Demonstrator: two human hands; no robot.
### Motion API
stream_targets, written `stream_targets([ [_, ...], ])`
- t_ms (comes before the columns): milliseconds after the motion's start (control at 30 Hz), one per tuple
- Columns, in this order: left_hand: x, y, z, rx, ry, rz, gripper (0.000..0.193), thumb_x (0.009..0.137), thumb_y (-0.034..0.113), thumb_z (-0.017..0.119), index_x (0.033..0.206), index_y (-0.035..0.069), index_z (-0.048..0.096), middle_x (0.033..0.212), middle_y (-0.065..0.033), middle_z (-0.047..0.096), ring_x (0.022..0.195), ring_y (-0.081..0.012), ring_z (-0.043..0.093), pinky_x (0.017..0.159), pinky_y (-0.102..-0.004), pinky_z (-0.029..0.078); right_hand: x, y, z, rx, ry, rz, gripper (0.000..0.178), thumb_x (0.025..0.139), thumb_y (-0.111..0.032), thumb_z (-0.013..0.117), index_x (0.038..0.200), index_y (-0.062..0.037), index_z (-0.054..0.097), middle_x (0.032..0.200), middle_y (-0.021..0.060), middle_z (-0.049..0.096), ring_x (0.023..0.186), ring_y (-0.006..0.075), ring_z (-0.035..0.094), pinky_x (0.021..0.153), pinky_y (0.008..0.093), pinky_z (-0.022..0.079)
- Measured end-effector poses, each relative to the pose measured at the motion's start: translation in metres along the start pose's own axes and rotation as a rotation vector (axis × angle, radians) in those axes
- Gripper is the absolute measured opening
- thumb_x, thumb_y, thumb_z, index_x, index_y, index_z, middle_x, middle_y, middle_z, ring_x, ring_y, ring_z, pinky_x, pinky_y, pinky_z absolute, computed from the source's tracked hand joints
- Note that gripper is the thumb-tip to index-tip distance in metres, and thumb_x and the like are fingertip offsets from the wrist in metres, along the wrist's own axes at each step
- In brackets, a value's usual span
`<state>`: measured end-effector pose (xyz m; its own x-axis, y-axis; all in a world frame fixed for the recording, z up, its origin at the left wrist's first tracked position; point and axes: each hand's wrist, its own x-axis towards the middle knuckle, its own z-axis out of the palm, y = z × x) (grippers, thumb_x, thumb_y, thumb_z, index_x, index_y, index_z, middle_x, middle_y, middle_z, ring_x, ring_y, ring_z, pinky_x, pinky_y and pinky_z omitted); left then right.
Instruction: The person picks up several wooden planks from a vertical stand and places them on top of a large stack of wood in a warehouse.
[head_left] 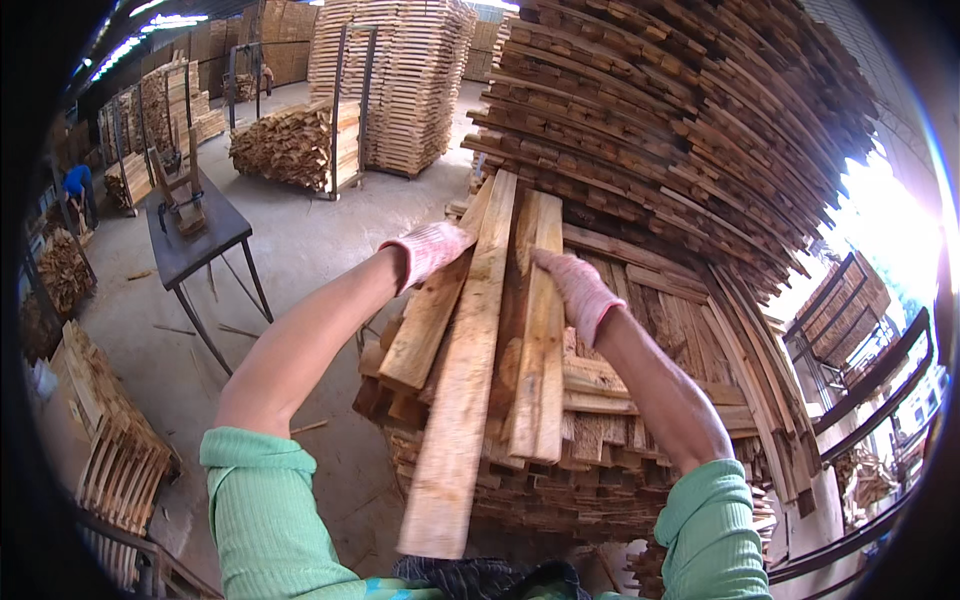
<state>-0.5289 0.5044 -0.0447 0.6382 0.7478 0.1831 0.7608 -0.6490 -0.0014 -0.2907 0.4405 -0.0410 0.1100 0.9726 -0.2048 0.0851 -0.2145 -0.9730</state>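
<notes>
My left hand (432, 250), in a pinkish-white knit glove, is closed at the left edge of the planks, against a long wooden plank (482, 310). That plank slants toward me over the pile, its near end blurred. A shorter plank (425, 335) lies just beneath, on its left. My right hand (580, 285), gloved alike, grips the outer edge of another plank (540, 370) to the right. Some fingertips of both hands are hidden by wood. Under these boards sits a stack of planks (600, 385) with layers running in different directions.
A tall, dark stack of boards (660, 130) rises right behind the pile. A black table (205, 235) with a wooden fixture (185, 205) stands at left. More lumber (290, 145) in metal racks is farther back. A person in blue (78, 185) bends at far left.
</notes>
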Motion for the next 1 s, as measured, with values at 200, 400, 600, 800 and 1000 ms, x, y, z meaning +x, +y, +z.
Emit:
stream_targets([
  [200, -0.007, -0.043, 0.033, -0.005, 0.079, -0.101, 0.033, 0.098, 0.015, 0.047, 0.126, 0.004, 0.058, 0.113, -0.0263, 0.065, 0.109, -0.0335, 0.064, 0.093, -0.0399, 0.053, 0.008, -0.004, 0.024, -0.375, -0.007, -0.137, 0.074, 0.087, -0.053, 0.061, 0.135, 0.0026, 0.049, 0.126, 0.0225, 0.060, 0.110, 0.0303, 0.062, 0.079, 0.0437, 0.054],
  [400, 0.001, 0.009, -0.014, -0.271, -0.077, -0.400, 0.055, 0.103, 0.041, 0.031, 0.130, 0.000, 0.055, 0.132, -0.0256, 0.058, 0.125, -0.0403, 0.054, 0.106, -0.0414, 0.041, 0.024, -0.007, -0.003, -0.248, -0.048, 0.044, 0.053, 0.093, -0.047, 0.059, 0.120, -0.0023, 0.062, 0.113, 0.0185, 0.066, 0.085, 0.0299, 0.068, 0.073, 0.0427, 0.056],
  [600, 0.010, -0.040, 0.037, -0.165, -0.056, -0.329, 0.049, 0.104, 0.037, 0.029, 0.125, 0.002, 0.057, 0.128, -0.0249, 0.060, 0.124, -0.0413, 0.054, 0.103, -0.0449, 0.044, -0.016, -0.019, 0.038, -0.825, 0.055, -0.287, 0.061, 0.091, -0.051, 0.060, 0.139, -0.0126, 0.054, 0.133, 0.0267, 0.052, 0.124, 0.0336, 0.055, 0.099, 0.0337, 0.047],
  [800, -0.008, -0.035, 0.026, -0.450, 0.105, -0.446, 0.062, 0.102, 0.051, 0.029, 0.136, 0.005, 0.052, 0.138, -0.0263, 0.053, 0.132, -0.0413, 0.048, 0.110, -0.0462, 0.034, -0.020, -0.034, 0.023, -1.413, 0.036, -0.513, 0.029, 0.094, -0.019, 0.050, 0.114, -0.0193, 0.071, 0.109, 0.0221, 0.067, 0.101, 0.0376, 0.068, 0.085, 0.0418, 0.056],
  [1000, -0.013, -0.024, 0.017, -0.391, 0.085, -0.457, 0.053, 0.102, 0.047, 0.036, 0.137, 0.008, 0.048, 0.131, -0.0250, 0.056, 0.125, -0.0397, 0.053, 0.106, -0.0408, 0.040, -0.068, -0.063, -0.085, -1.491, 0.093, -0.519, 0.032, 0.092, -0.023, 0.057, 0.120, -0.0102, 0.063, 0.109, 0.0169, 0.063, 0.097, 0.0308, 0.064, 0.083, 0.0399, 0.054],
])
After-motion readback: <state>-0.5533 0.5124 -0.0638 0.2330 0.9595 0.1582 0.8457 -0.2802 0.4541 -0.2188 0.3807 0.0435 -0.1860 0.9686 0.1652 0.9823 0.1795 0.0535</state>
